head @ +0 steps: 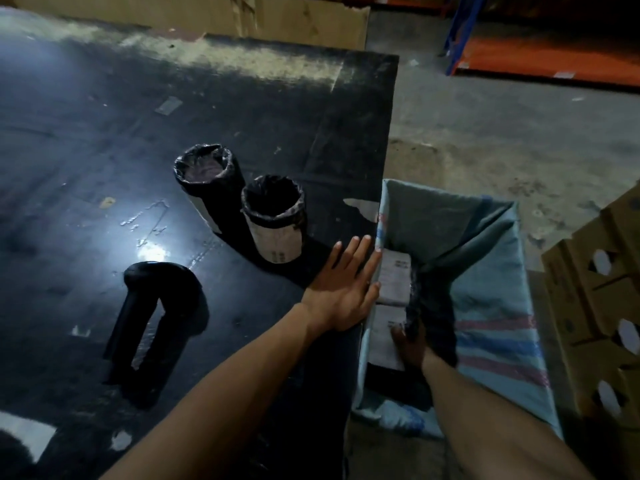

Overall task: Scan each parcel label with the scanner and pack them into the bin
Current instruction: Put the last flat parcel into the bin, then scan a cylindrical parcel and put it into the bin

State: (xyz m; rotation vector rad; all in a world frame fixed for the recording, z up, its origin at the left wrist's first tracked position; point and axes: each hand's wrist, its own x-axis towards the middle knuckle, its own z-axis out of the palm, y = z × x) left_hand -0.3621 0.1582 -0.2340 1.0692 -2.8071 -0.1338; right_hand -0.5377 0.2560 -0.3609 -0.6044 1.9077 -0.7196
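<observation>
Two upright cylindrical parcels wrapped in black plastic with pale labels stand on the black table, one at the back point(204, 178) and one nearer point(275, 220). The black handheld scanner point(152, 317) lies on the table to their left. My left hand point(346, 285) rests flat and open on the table's right edge, beside the bin point(495, 306), a box lined with a blue woven sack. My right hand point(410, 344) is down inside the bin, on a black-wrapped parcel point(429, 306) next to labelled parcels point(393, 271); its grip is dim.
Brown cardboard boxes point(599, 323) with cut-out holes stand right of the bin. A large cardboard sheet point(242, 15) leans behind the table. Blue and orange racking point(540, 53) stands on the concrete floor at the far right.
</observation>
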